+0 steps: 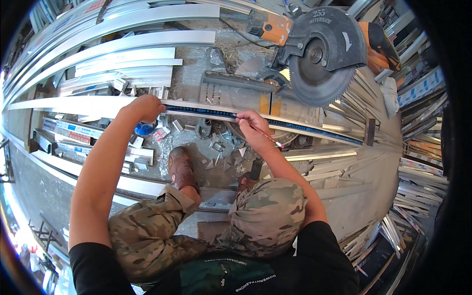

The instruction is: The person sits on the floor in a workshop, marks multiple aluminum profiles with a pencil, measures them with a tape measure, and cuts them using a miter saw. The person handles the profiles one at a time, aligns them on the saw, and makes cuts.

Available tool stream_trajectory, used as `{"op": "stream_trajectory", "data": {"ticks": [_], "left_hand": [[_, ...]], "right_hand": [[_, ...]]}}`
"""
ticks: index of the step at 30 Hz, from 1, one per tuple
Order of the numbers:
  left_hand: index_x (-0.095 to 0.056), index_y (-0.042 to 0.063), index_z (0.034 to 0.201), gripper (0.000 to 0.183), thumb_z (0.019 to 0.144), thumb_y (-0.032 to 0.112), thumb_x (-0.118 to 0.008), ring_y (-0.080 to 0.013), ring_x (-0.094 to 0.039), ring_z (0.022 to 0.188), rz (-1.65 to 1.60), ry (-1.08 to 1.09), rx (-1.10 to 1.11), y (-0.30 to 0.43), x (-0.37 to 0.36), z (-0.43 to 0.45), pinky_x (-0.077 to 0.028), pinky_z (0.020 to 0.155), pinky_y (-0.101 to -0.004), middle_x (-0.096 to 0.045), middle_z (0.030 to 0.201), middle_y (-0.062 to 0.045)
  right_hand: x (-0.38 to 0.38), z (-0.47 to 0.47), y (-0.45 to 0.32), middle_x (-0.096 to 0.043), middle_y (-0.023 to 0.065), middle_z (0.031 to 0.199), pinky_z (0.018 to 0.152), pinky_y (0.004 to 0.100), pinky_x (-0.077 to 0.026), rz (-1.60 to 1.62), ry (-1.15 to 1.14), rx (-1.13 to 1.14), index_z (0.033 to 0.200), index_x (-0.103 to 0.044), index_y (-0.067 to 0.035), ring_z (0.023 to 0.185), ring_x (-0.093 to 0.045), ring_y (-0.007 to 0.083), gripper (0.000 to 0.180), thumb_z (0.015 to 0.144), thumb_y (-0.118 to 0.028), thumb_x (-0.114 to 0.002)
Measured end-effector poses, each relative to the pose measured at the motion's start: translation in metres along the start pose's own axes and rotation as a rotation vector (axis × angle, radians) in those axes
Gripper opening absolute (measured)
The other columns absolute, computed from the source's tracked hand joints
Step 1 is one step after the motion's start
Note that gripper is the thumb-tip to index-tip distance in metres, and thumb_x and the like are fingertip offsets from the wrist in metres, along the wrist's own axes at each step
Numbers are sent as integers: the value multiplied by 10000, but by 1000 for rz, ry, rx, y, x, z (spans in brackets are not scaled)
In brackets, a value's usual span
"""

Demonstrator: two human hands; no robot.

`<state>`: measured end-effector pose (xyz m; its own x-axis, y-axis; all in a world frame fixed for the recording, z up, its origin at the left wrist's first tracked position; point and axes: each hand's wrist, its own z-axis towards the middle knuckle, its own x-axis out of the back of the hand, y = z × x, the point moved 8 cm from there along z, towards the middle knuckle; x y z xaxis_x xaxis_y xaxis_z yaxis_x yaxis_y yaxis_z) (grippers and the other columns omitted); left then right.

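Observation:
A long white metal profile (84,106) lies across the bed of a miter saw (313,55). The dark blue blade of a tape measure (313,129) is stretched along the profile to its right end. My left hand (145,108) rests on the profile at the blade's left part, fingers bent; a round blue thing (145,128), perhaps the tape's case, shows just below it. With its fingertips at the profile's near edge, my right hand (254,127) holds a red pencil (266,136), its tip touching or close to the tape blade. The saw's toothed blade stands raised beyond the profile.
Long metal profiles (184,14) lie at the upper left, shorter ones (140,153) at the left. Offcuts and shards (221,151) litter the floor between the saw and my feet. A block (369,132) stands at the profile's right end. Stacked profiles (420,191) fill the right side.

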<state>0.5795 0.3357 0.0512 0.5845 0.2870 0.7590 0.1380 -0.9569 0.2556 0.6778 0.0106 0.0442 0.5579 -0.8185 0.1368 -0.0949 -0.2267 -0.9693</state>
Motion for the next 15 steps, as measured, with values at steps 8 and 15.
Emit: {"op": "stream_trajectory", "data": {"ticks": [8, 15], "left_hand": [[-735, 35, 1102, 330, 1047, 236, -479, -427, -654, 1108, 62, -107, 38, -2, -6, -1, -521, 972, -501, -703, 1164, -213], [-730, 22, 1059, 334, 1044, 241, -477, -432, -660, 1083, 40, -88, -19, 1, -3, -1, -522, 955, -511, -707, 1138, -221]], "right_hand": [[-20, 4, -7, -715, 74, 843, 683, 272, -507, -118, -64, 22, 1033, -679, 6, 748, -641, 111, 143, 953, -91, -611], [-19, 5, -3, -709, 94, 823, 681, 301, -513, -166, -36, 73, 1017, -698, -18, 724, -648, 149, 147, 939, -121, -628]]}}
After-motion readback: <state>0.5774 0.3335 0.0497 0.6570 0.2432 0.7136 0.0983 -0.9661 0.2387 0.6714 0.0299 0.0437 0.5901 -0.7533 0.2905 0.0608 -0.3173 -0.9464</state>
